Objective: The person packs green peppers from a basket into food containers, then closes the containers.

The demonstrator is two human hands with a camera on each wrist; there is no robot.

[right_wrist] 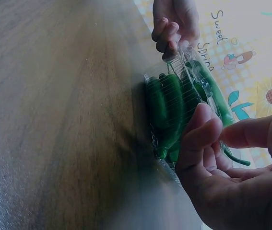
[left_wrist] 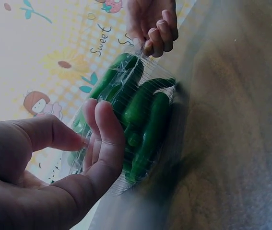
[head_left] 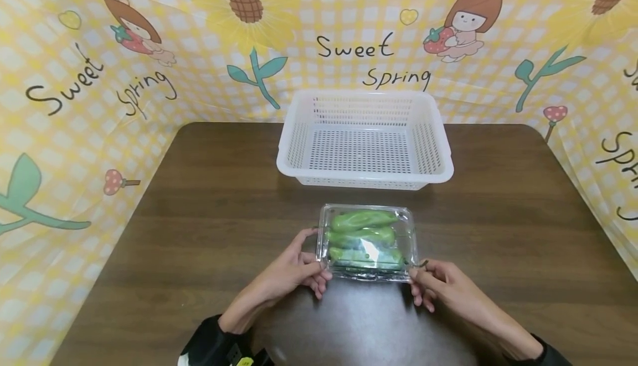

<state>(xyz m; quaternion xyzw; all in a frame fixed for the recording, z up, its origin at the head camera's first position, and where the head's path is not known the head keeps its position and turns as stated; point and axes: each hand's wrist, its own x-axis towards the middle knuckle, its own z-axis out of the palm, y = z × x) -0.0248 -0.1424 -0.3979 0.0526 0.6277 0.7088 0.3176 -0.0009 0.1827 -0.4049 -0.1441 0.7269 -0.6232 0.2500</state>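
Clamshell box (head_left: 368,242) of green peppers (head_left: 363,236) sits closed on the table (head_left: 199,216), just in front of the empty white basket (head_left: 365,139). My left hand (head_left: 294,271) and right hand (head_left: 441,284) pinch its near corners. I judge opening barely begun; nothing transferred.

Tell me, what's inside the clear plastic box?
Green peppers lie inside the clear plastic box, about three showing through the lid. Anything beneath them is hidden.
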